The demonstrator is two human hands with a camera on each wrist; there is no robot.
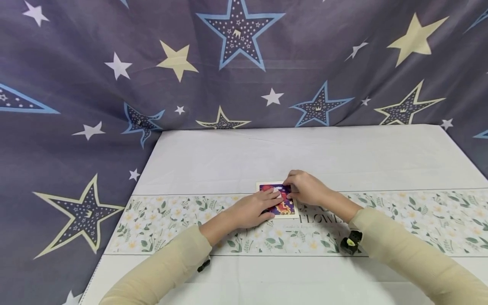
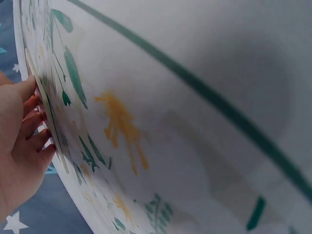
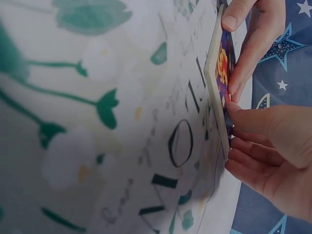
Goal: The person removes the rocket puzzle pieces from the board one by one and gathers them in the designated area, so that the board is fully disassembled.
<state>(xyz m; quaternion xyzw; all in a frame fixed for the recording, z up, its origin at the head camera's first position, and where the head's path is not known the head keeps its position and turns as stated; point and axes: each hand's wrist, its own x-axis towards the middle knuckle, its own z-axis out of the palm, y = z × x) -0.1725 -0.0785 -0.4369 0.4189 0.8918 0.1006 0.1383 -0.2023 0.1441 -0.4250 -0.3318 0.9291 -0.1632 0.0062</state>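
Note:
A small square picture board point(image 1: 284, 208) with a cream border lies on the tablecloth, its picture purple, red and orange. Across its left side my left hand point(image 1: 256, 208) rests, fingers stretched over the picture and thumb near the lower edge. My right hand point(image 1: 306, 188) holds the board's upper right part with curled fingers and thumb. In the right wrist view, the right thumb point(image 3: 236, 108) touches the picture while the other fingertips sit at the border. Both hands hide parts of the picture. The left wrist view shows the left hand point(image 2: 22, 141) along the board's thin edge point(image 2: 61, 158).
The white tablecloth point(image 1: 213, 161) has a flowered band point(image 1: 167, 216) with printed lettering beside the board. A dark star-patterned curtain point(image 1: 244, 93) hangs behind the table and down its left side. A black device point(image 1: 351, 242) is strapped at the right wrist.

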